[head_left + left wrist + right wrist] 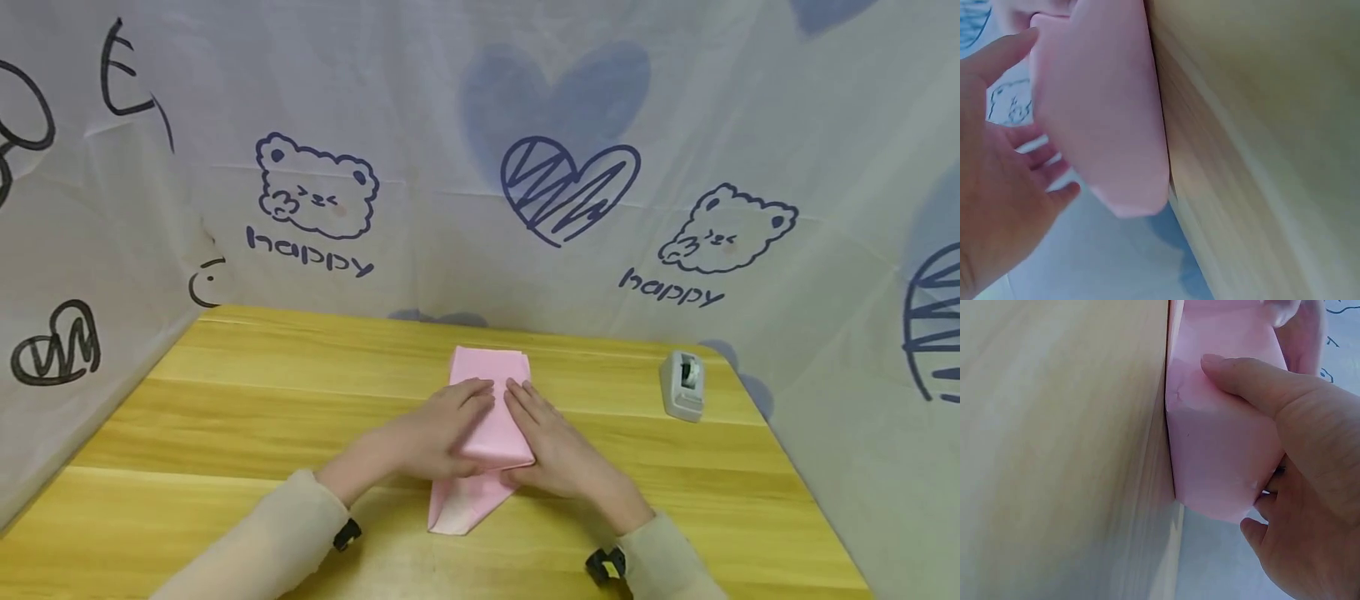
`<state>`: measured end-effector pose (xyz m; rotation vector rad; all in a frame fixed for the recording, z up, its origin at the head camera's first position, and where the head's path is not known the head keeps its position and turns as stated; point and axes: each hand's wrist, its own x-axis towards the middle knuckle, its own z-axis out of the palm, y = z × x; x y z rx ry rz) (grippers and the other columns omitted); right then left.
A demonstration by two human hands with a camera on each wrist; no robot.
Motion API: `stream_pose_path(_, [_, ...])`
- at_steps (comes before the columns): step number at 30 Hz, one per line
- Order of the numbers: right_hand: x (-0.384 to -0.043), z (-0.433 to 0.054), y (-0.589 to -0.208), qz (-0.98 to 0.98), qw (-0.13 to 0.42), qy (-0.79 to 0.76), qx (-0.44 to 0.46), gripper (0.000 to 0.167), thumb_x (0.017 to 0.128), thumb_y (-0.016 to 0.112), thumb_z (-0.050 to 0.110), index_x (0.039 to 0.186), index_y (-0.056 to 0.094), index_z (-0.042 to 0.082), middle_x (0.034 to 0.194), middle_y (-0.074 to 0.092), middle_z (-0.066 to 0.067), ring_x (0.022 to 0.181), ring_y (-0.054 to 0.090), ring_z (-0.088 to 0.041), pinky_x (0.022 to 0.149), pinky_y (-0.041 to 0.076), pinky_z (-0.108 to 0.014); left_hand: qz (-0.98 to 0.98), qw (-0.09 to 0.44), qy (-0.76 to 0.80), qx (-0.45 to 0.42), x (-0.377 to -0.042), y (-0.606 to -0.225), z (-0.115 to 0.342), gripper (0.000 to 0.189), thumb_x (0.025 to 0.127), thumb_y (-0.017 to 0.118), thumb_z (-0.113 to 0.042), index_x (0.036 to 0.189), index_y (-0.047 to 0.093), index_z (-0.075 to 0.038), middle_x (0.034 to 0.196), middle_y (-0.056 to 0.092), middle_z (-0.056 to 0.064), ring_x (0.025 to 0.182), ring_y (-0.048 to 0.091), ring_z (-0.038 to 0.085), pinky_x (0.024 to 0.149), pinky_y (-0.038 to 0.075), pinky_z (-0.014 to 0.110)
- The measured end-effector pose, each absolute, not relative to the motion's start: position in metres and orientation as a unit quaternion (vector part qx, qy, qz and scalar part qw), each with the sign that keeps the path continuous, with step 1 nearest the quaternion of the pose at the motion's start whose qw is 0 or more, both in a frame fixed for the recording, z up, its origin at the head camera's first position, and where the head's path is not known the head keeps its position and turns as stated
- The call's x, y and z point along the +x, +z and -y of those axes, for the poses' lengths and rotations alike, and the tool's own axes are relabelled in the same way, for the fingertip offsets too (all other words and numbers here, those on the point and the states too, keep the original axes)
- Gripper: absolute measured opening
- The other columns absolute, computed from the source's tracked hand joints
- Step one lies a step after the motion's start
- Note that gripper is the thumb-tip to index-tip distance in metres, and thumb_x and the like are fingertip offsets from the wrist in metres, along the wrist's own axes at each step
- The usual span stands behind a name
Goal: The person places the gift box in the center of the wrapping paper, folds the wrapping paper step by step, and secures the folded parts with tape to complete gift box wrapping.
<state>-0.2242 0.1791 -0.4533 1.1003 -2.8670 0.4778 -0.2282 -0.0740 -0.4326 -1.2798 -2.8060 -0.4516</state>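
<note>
A box wrapped in pink paper [497, 417] lies lengthwise on the wooden table, between both hands. At its near end a tapered paper flap [474, 503] spreads toward me, its pale inner side partly showing. My left hand [431, 433] rests along the left of the box, fingertips on top. In the left wrist view its thumb [1013, 50] touches the upper near corner. From the right, my right hand [558, 450] lays extended fingers over the top. Its thumb [1241, 376] presses the paper at the near end in the right wrist view.
A light grey tape dispenser [683, 387] stands at the right rear of the wooden table [247, 400]. Behind the table and at its sides hangs a white cloth [435, 225] printed with hearts and bears.
</note>
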Motion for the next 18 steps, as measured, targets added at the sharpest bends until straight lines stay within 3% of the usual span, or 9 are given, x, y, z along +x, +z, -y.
stream_pose_path(4, [-0.225, -0.179, -0.454, 0.919, 0.011, 0.173, 0.353, 0.109, 0.085, 0.087, 0.036, 0.162, 0.022, -0.006, 0.173, 0.012, -0.018, 0.159, 0.01, -0.038, 0.126, 0.021, -0.05, 0.884, 0.03, -0.187, -0.428, -0.22, -0.432, 0.094, 0.072, 0.095, 0.075, -0.035, 0.153, 0.047, -0.003, 0.165, 0.036, 0.014, 0.151, 0.037, 0.03, 0.124, 0.03, 0.045])
stream_pose_path(11, [-0.224, -0.18, -0.452, 0.92, -0.009, 0.191, 0.341, 0.109, 0.086, 0.086, 0.033, 0.163, 0.019, -0.004, 0.174, 0.008, -0.015, 0.16, 0.005, -0.034, 0.127, 0.02, -0.048, 0.85, 0.103, -0.161, -0.491, -0.204, -0.441, 0.119, 0.032, 0.097, 0.068, -0.012, 0.129, 0.067, -0.01, 0.149, 0.057, 0.005, 0.135, 0.057, 0.025, 0.114, 0.046, 0.044])
stream_pose_path(18, [-0.224, -0.179, -0.454, 0.918, -0.008, 0.193, 0.346, 0.109, 0.086, 0.086, 0.034, 0.163, 0.02, -0.005, 0.174, 0.008, -0.016, 0.16, 0.005, -0.035, 0.127, 0.019, -0.048, 0.824, 0.152, -0.124, -0.531, -0.204, -0.455, 0.129, 0.028, 0.094, 0.075, -0.011, 0.121, 0.072, -0.013, 0.148, 0.059, 0.005, 0.134, 0.059, 0.028, 0.111, 0.049, 0.046])
